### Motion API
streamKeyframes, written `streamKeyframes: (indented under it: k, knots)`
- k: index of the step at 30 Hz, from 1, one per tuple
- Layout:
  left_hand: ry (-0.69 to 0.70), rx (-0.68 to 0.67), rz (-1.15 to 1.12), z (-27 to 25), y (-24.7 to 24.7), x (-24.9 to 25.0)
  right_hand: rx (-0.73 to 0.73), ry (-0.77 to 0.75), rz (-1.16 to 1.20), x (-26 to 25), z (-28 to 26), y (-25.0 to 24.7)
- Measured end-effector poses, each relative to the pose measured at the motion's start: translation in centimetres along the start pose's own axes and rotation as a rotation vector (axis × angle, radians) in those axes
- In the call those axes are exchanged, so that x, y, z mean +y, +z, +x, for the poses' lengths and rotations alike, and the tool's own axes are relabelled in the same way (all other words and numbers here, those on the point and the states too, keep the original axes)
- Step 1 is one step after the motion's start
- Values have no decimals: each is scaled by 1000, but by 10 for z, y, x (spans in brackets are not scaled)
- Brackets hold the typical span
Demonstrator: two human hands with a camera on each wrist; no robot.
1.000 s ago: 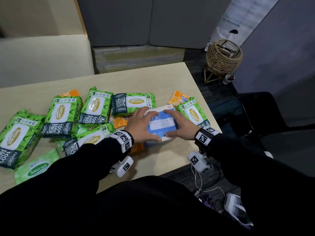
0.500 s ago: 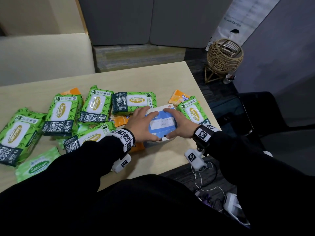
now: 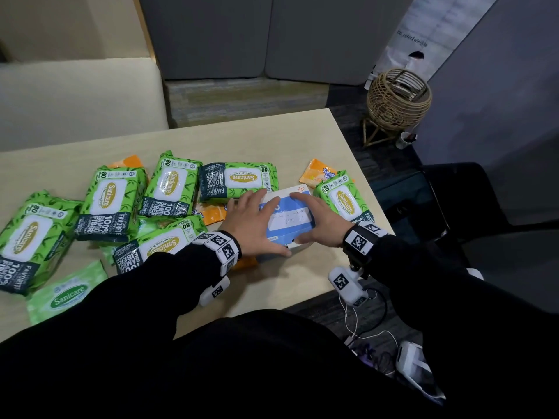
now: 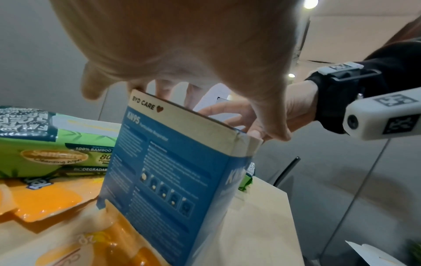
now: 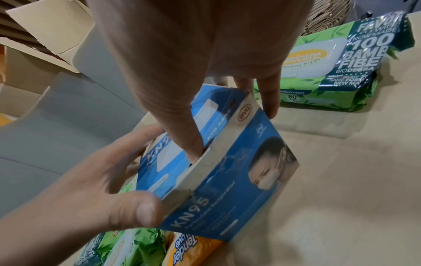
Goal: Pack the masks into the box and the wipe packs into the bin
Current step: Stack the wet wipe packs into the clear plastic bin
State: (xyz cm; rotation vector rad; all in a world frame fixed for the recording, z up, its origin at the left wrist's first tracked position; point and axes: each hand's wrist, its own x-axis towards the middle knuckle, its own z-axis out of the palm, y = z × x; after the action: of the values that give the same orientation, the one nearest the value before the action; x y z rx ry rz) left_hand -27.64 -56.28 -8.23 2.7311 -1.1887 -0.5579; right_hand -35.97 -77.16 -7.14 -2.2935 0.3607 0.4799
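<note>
Judged the job as early to midway. Found the blue-and-white cardboard mask box (image 3: 289,220) standing close to the right edge of the pale wooden tabletop (image 3: 272,137), toward the front right corner, partly on orange sachets (image 3: 211,213). Saw the left hand (image 3: 251,225) gripping the box from its left side, fingers laid over the top, thumb curled round the near corner. Saw the right hand (image 3: 320,220) gripping it from the right, thumb pushed down inside the top rim against a blue-and-white panel. Could not tell lid flap from pack of masks there; spotted no loose masks anywhere, so took the mask half as nearly finished.

Counted the wipe half as not begun. Found the green plastic wipe packs (image 3: 239,179) all lying on the tabletop, spread from the box toward the left edge, with one just beside the box at the right edge. Made out no bin for certain. Noted only a round woven basket (image 3: 399,98) on the floor beyond the far right corner, contents unclear.
</note>
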Motion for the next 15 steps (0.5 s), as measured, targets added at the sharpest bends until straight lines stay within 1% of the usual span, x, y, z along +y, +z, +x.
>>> streamKeyframes:
  k: [2, 4, 7, 10, 12, 15]
  knots:
    - [-18, 9, 30, -1, 3, 4, 16, -15, -2, 1, 0, 1]
    - [-27, 44, 24, 1, 6, 5, 21, -34, 13, 4, -1, 0]
    - [-13, 80, 5, 2, 6, 5, -21, -51, -30, 8, -4, -7]
    - [-28, 109, 6, 3, 9, 11, 26, -44, -141, 8, -5, -7]
    - [-56, 121, 5, 2, 11, 15, 56, -35, -154, 7, -6, -4]
    - [-69, 117, 11, 1, 10, 13, 54, -34, -109, 6, -9, -4]
